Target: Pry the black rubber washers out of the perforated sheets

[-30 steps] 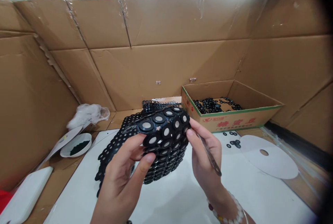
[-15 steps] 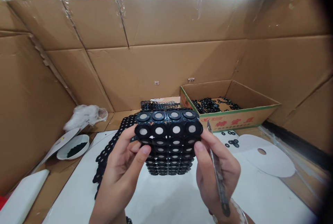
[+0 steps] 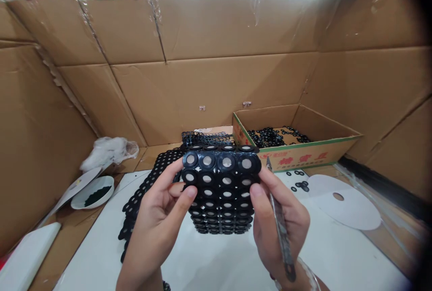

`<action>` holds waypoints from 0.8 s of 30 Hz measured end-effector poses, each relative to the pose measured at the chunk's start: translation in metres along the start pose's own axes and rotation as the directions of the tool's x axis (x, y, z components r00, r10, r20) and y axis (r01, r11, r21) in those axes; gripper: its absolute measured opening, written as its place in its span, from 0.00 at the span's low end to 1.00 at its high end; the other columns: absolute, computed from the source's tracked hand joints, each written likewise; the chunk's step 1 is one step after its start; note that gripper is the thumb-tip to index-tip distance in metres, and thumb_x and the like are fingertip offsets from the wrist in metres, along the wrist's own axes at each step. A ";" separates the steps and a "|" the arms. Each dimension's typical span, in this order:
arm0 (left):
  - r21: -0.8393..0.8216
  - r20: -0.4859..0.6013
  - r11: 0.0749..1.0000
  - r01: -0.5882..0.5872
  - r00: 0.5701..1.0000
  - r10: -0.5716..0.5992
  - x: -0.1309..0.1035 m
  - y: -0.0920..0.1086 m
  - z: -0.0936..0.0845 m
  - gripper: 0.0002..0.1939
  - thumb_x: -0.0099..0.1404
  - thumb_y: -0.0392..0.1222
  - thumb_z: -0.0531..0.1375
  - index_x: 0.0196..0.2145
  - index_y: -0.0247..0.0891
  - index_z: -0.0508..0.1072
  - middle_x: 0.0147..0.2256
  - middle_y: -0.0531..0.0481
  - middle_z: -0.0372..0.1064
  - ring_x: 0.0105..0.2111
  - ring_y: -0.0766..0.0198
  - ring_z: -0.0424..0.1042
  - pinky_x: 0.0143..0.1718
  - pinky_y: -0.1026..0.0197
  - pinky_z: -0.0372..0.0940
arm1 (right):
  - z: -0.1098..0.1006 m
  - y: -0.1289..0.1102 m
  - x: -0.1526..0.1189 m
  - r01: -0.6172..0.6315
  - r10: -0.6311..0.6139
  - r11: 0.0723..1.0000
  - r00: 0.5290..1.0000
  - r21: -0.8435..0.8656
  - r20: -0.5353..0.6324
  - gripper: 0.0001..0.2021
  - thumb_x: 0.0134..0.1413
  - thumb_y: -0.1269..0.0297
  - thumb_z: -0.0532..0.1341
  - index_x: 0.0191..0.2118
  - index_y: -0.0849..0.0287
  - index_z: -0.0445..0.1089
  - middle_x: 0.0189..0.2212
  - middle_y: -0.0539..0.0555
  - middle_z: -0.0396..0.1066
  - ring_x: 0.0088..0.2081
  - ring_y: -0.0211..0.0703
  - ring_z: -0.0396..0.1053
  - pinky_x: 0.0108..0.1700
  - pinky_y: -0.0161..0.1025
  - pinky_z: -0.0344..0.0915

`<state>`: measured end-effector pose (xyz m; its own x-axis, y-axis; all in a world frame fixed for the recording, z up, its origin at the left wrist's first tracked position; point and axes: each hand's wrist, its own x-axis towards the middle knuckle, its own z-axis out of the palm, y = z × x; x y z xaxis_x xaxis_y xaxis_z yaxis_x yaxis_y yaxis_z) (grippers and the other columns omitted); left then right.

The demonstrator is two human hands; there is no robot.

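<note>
A black sheet of joined round discs with pale centres (image 3: 227, 194) hangs between my hands, its upper part bent over. My left hand (image 3: 162, 212) pinches its left edge between thumb and fingers. At the right edge my right hand (image 3: 278, 214) grips it the same way. Metal tweezers (image 3: 281, 232) lie along my right palm, tip pointing up. Behind my left hand, a larger black disc sheet (image 3: 146, 189) spreads over the white table surface (image 3: 209, 264).
A cardboard box (image 3: 303, 158) with small black rings stands at the back right. Loose rings (image 3: 302, 186) and a white round sheet (image 3: 357, 205) lie before it. At left are a white bowl (image 3: 110, 192) of dark bits and a plastic bag (image 3: 110, 151). Cardboard walls (image 3: 219, 84) surround the table.
The held sheet has tilted and its top edge has rolled back, so the rows face differently. Both hands keep their grip, almost in the same place.
</note>
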<state>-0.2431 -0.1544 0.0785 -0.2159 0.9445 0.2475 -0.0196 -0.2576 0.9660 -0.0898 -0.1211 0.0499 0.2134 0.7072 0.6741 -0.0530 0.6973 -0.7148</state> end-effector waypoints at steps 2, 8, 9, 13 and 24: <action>-0.007 0.012 1.000 0.007 1.000 -0.007 0.000 -0.001 0.000 0.28 0.61 0.44 0.67 0.58 0.49 0.66 0.24 0.55 0.68 0.28 0.67 0.68 0.34 0.70 0.67 | 0.000 0.001 0.000 -0.010 0.010 1.000 1.000 -0.005 0.003 0.20 0.61 0.70 0.58 0.54 0.39 0.69 0.49 0.43 0.75 0.43 0.36 0.76 0.39 0.30 0.74; 0.007 0.025 0.999 -0.038 0.999 0.038 0.001 -0.007 -0.006 0.27 0.63 0.47 0.65 0.59 0.47 0.66 0.22 0.55 0.64 0.23 0.67 0.64 0.26 0.70 0.63 | 0.002 0.005 0.000 -0.004 0.004 1.000 1.000 0.027 -0.017 0.22 0.59 0.72 0.61 0.54 0.38 0.70 0.43 0.43 0.78 0.40 0.36 0.77 0.44 0.33 0.76; -0.004 0.043 0.999 -0.043 0.998 0.044 0.003 -0.009 -0.006 0.27 0.64 0.48 0.64 0.59 0.47 0.65 0.24 0.54 0.66 0.25 0.66 0.66 0.27 0.69 0.63 | 0.003 0.005 0.000 -0.010 0.011 0.999 1.000 0.046 -0.013 0.22 0.58 0.73 0.61 0.53 0.38 0.70 0.43 0.44 0.78 0.40 0.37 0.77 0.44 0.35 0.76; -0.109 0.151 0.994 -0.003 0.988 0.020 0.015 -0.015 -0.003 0.24 0.65 0.48 0.63 0.58 0.45 0.67 0.40 0.46 0.73 0.38 0.60 0.72 0.36 0.67 0.67 | 0.007 0.005 0.005 -0.063 0.061 0.992 0.998 0.109 0.024 0.18 0.59 0.71 0.60 0.51 0.43 0.73 0.41 0.48 0.79 0.39 0.40 0.78 0.42 0.37 0.77; -0.228 0.111 0.974 -0.010 0.993 0.036 0.021 -0.018 0.001 0.21 0.59 0.44 0.68 0.50 0.47 0.74 0.44 0.48 0.75 0.45 0.55 0.74 0.41 0.65 0.72 | -0.004 0.016 0.019 -0.133 0.108 0.980 0.980 0.147 0.168 0.10 0.61 0.63 0.58 0.41 0.51 0.78 0.33 0.51 0.77 0.33 0.38 0.75 0.36 0.33 0.72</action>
<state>-0.2463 -0.1295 0.0661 -0.1065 0.9513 0.2891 -0.2390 -0.3068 0.9213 -0.0831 -0.0975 0.0504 0.0391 0.7878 0.6147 -0.2241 0.6064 -0.7629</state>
